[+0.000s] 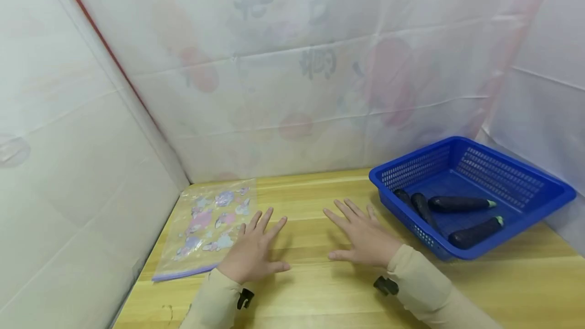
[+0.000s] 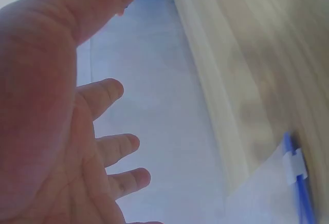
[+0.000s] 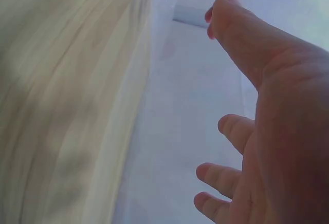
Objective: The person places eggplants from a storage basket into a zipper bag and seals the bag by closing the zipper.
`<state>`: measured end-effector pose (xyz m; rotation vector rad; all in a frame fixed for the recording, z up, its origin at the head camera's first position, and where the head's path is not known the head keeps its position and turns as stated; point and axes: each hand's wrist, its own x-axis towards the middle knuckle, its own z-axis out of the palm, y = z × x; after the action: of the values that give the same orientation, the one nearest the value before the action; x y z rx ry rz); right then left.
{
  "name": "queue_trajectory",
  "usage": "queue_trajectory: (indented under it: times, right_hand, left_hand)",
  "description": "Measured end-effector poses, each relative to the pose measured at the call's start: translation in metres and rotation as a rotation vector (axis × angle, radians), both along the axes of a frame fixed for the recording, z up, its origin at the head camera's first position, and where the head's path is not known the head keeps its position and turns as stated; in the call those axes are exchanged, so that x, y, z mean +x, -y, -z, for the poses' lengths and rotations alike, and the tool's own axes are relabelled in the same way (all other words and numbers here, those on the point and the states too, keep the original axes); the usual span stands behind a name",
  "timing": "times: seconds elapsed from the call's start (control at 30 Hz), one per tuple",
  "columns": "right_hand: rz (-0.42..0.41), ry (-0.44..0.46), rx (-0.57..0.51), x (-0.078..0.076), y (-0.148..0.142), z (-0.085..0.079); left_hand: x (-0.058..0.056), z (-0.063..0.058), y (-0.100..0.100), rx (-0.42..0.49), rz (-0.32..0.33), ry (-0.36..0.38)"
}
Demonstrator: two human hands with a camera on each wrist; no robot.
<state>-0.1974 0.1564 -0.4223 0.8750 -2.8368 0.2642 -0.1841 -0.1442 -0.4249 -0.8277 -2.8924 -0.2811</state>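
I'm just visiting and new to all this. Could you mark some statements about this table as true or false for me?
1. Dark eggplants lie in the blue basket. True.
2. The patterned bag is nearer the left grip than the right grip. True.
3. The right grip holds an eggplant. False: its fingers are spread and it holds nothing.
4. The bag lies inside the basket. False: it lies flat on the table.
5. The bag has a purple strip along one edge. True.

Pale sheeting (image 1: 256, 95) (creased), wooden table (image 1: 315, 293)
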Motion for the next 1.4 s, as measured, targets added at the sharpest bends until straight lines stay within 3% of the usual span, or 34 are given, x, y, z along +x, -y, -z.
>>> queue_trajectory:
  times: [0.17, 0.4, 0.57, 0.67, 0.87, 1.07, 1.23, 1.4]
  right_hand:
    - [0.004, -0.01, -0.004, 0.0, -0.004, -0.003]
    - [0.01, -0.007, -0.006, -0.005, -0.004, -0.006]
    - [0.007, 0.017, -0.039, -0.005, -0.004, -0.011]
    - [-0.001, 0.015, -0.052, -0.006, -0.004, -0.015]
    - [-0.008, -0.026, -0.066, -0.005, -0.009, -0.028]
    - [-0.005, -0.091, -0.169, 0.0, -0.033, -0.047]
    - [0.06, -0.123, -0.205, 0.002, -0.058, -0.064]
    - [0.169, -0.046, -0.206, 0.004, -0.08, -0.081]
  left_hand:
    - [-0.002, -0.002, 0.005, 0.022, -0.002, 0.01]
    - [-0.003, -0.013, 0.018, 0.028, -0.062, -0.025]
    - [-0.002, -0.016, 0.036, 0.039, -0.104, -0.002]
    - [0.0, -0.012, 0.05, 0.045, -0.133, 0.024]
    - [0.002, -0.003, 0.087, 0.062, -0.164, 0.118]
    - [-0.006, -0.001, 0.12, 0.089, -0.209, 0.268]
    - [-0.005, -0.004, 0.145, 0.052, -0.276, 0.385]
    - [-0.005, -0.005, 0.163, 0.003, -0.369, 0.467]
